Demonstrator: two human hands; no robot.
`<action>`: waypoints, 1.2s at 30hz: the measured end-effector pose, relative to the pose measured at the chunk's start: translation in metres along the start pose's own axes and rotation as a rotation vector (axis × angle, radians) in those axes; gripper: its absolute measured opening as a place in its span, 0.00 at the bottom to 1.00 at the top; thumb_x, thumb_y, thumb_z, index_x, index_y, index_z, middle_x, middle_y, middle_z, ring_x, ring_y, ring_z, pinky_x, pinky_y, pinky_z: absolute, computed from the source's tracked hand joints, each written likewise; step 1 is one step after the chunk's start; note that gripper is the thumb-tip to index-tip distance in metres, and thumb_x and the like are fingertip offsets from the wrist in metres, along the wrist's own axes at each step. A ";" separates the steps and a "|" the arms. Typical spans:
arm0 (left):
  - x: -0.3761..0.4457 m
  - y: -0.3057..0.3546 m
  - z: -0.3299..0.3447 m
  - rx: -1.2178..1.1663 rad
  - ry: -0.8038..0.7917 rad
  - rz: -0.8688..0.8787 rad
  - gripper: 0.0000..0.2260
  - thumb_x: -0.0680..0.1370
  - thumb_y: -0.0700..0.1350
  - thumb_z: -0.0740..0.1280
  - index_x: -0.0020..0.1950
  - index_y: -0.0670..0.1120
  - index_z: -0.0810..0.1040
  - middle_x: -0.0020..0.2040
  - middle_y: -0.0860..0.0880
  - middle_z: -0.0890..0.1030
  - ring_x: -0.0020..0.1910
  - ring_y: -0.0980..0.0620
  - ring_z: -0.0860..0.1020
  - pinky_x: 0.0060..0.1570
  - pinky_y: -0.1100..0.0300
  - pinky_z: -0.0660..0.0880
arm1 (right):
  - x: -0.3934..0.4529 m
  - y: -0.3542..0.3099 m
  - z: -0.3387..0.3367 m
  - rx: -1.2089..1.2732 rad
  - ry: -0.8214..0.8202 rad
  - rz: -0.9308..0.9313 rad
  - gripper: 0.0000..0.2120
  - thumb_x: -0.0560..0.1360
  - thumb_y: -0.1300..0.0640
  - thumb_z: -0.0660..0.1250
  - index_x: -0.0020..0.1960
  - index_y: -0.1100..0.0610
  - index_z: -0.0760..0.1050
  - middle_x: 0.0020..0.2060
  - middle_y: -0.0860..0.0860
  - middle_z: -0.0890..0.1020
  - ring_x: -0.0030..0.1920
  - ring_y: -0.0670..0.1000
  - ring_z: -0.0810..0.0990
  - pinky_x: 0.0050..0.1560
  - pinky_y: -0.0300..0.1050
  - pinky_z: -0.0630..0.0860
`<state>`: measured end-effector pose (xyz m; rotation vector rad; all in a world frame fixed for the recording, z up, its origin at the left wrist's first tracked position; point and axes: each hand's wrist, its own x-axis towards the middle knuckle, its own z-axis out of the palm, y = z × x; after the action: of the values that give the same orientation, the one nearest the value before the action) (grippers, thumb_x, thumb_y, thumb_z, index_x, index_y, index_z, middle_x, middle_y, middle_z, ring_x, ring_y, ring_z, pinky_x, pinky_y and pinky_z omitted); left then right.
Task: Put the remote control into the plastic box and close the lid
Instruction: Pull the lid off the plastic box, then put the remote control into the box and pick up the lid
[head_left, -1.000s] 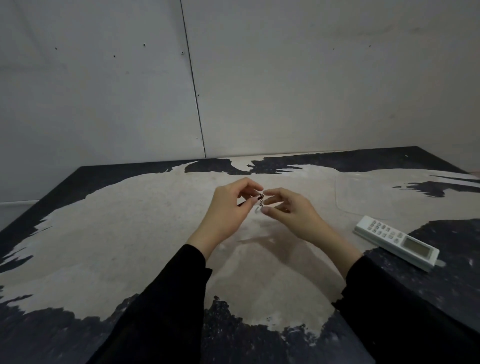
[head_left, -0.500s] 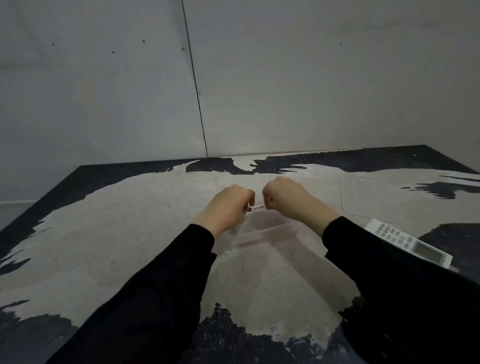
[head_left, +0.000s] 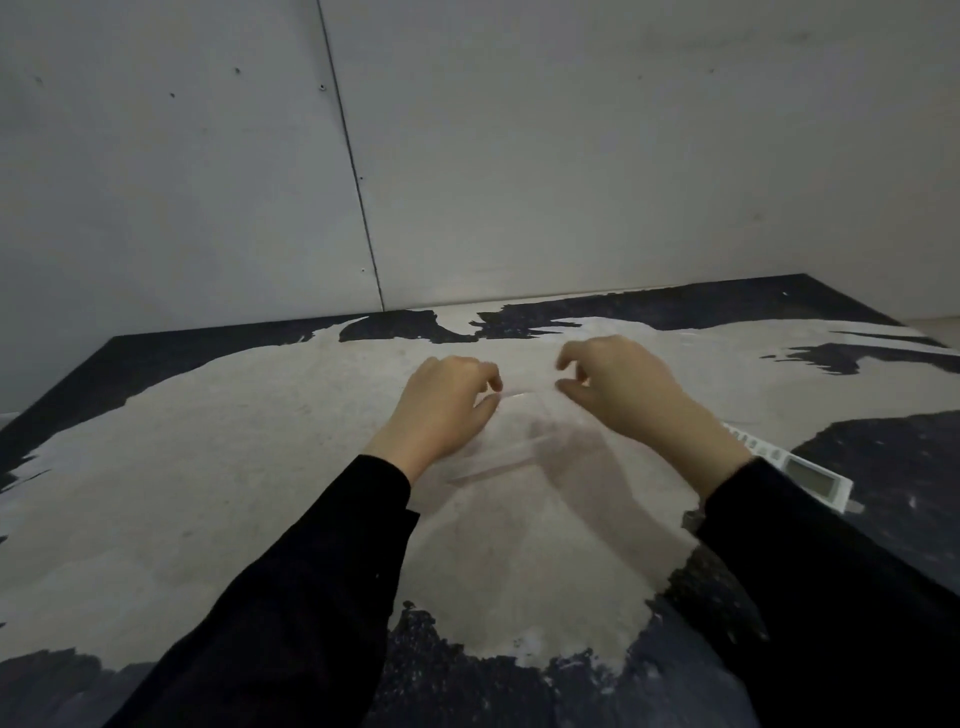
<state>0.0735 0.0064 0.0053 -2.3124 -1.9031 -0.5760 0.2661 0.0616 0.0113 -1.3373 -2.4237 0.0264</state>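
2 hands hovered over table, centre. Left hand loosely curled, right hand half open; whether either gripped clear plastic box beneath, cannot tell. 1 remote control lay right, partly behind right sleeve.

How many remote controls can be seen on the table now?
1. The white remote control lies on the table at the right, just beyond the right sleeve, which covers part of it. No other shows, though the arms could hide something small.
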 end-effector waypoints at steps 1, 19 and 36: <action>-0.002 0.006 -0.003 -0.061 0.032 0.010 0.08 0.77 0.48 0.62 0.52 0.48 0.79 0.49 0.49 0.83 0.51 0.47 0.78 0.52 0.52 0.71 | -0.012 0.015 -0.007 -0.047 -0.006 0.071 0.15 0.74 0.49 0.65 0.57 0.54 0.74 0.52 0.55 0.79 0.54 0.58 0.77 0.50 0.51 0.74; -0.045 0.112 0.030 -0.755 0.153 -0.044 0.23 0.73 0.55 0.68 0.65 0.51 0.69 0.57 0.50 0.79 0.49 0.58 0.78 0.46 0.69 0.74 | -0.040 0.027 -0.070 0.542 0.156 0.331 0.17 0.74 0.47 0.66 0.54 0.60 0.74 0.53 0.57 0.77 0.48 0.57 0.78 0.41 0.55 0.83; -0.029 -0.009 -0.002 -0.300 -0.072 -0.246 0.20 0.66 0.42 0.75 0.57 0.43 0.77 0.52 0.43 0.79 0.46 0.48 0.76 0.44 0.62 0.69 | -0.002 -0.009 0.021 0.295 -0.058 0.129 0.15 0.76 0.45 0.61 0.61 0.48 0.71 0.38 0.47 0.79 0.50 0.55 0.78 0.59 0.54 0.64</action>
<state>0.0601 -0.0188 -0.0039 -2.3058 -2.2963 -0.8692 0.2530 0.0583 -0.0075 -1.3662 -2.2657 0.4441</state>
